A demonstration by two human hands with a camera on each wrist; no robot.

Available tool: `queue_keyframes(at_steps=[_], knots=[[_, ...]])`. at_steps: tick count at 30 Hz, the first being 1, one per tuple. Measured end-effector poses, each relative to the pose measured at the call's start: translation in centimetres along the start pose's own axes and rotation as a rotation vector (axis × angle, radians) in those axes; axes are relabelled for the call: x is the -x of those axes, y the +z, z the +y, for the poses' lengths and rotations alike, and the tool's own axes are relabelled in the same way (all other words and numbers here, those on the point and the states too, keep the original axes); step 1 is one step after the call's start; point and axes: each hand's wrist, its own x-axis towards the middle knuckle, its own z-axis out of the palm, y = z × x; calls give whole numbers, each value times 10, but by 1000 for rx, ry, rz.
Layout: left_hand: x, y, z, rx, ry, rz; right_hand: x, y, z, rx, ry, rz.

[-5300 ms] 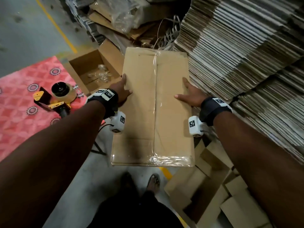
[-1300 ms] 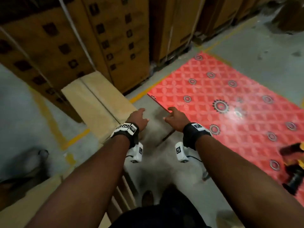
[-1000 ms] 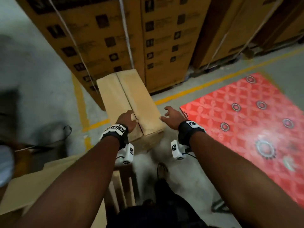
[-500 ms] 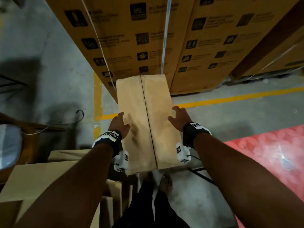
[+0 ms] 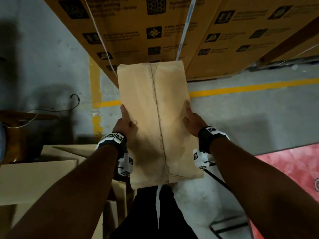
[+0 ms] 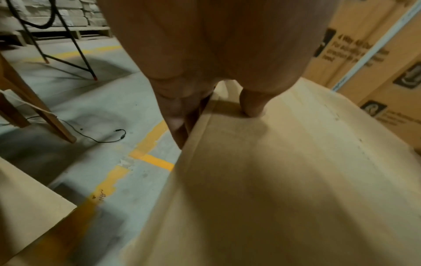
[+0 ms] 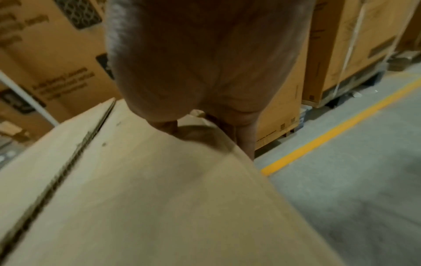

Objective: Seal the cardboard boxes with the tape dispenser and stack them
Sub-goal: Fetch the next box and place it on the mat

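Observation:
A long plain cardboard box [image 5: 151, 118] with its top flaps closed along a centre seam is held off the floor in front of me. My left hand [image 5: 126, 121] grips its left edge, thumb on top and fingers down the side. My right hand [image 5: 191, 121] grips the right edge the same way. The left wrist view shows the left hand [image 6: 205, 54] with its thumb pressed on the box top [image 6: 273, 180]. In the right wrist view the right hand [image 7: 205, 63] reaches over the box edge [image 7: 148, 198]. No tape dispenser is in view.
Tall printed cartons [image 5: 155, 31] bound with straps stand just beyond the box. Yellow lines [image 5: 250, 87] mark the grey floor. More cardboard boxes [image 5: 34, 178] lie at lower left, a red mat [image 5: 293, 166] at lower right. A wooden piece [image 5: 17, 118] and cable [image 5: 74, 99] are at left.
The view has swung left, away from the red mat and the tape dispenser. Both hands have carried the box round and now hold it squarely in front of the printed cartons.

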Motion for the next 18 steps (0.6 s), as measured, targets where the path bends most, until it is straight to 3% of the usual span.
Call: queue_keyframes(at_steps=[11, 18], knots=[[6, 1, -5, 2, 38, 4, 2, -1, 5, -41, -38, 6], [34, -13, 4, -53, 49, 56, 33, -19, -5, -65, -66, 37]])
